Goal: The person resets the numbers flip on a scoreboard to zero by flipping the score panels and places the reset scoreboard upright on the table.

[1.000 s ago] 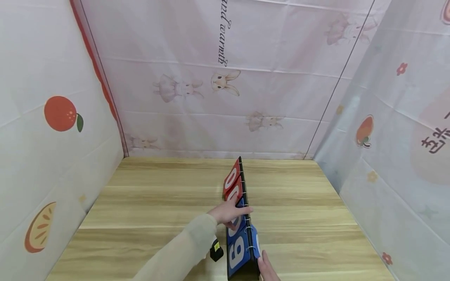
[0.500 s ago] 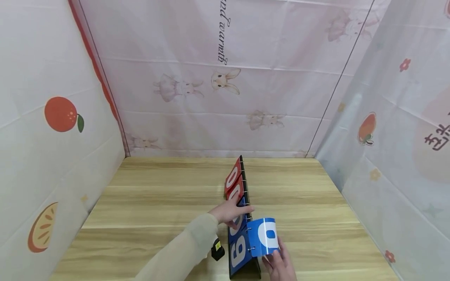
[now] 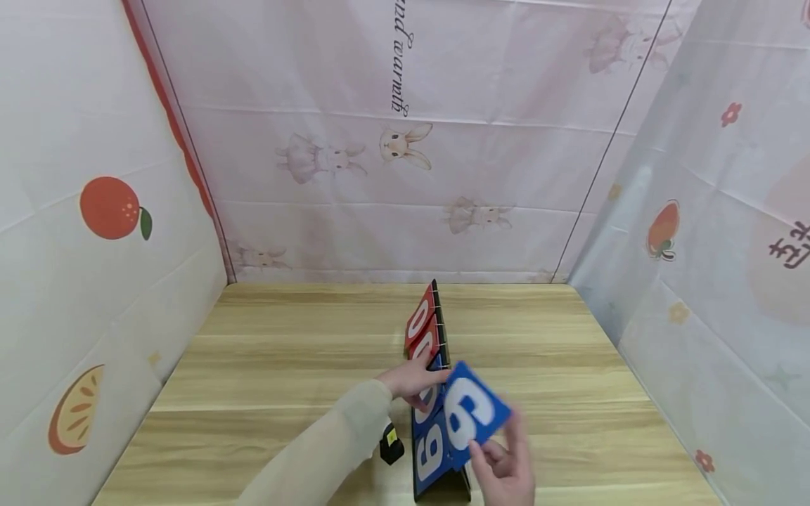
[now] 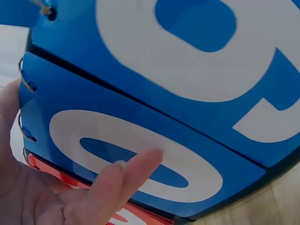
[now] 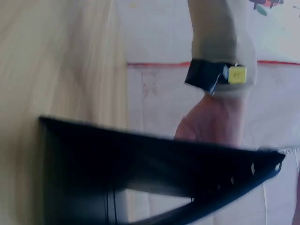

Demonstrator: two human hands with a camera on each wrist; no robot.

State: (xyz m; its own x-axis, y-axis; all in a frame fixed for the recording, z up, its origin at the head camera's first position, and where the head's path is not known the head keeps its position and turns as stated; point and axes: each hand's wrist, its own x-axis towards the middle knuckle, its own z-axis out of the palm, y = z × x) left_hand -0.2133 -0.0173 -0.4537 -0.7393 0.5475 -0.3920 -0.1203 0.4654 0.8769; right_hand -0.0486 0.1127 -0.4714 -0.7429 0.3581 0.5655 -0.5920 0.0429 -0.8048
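A tabletop flip scoreboard [image 3: 425, 320] stands like a tent, its ringed number cards red at the far end and blue at the near end. My left hand [image 3: 411, 379] holds it midway, fingers on the blue card with a 0 [image 4: 70, 93] and thumb across the top ridge. With thumb and fingers my right hand [image 3: 506, 464] pinches a blue card [image 3: 474, 414] bearing a white looped digit, raised at the ridge's near end. Beneath it, the front blue card [image 3: 430, 450] shows a 9. The right wrist view mostly shows the scoreboard's black back [image 5: 140, 159].
A small black device with a yellow tag [image 3: 391, 444] sits at the left wrist. The wooden table [image 3: 304, 337] is bounded by printed cloth walls [image 3: 329, 242] at the back and both sides.
My right hand has come up from beside the board and lifted a blue card at the near end, first showing a 0, now a looped digit. The left hand stays in place.
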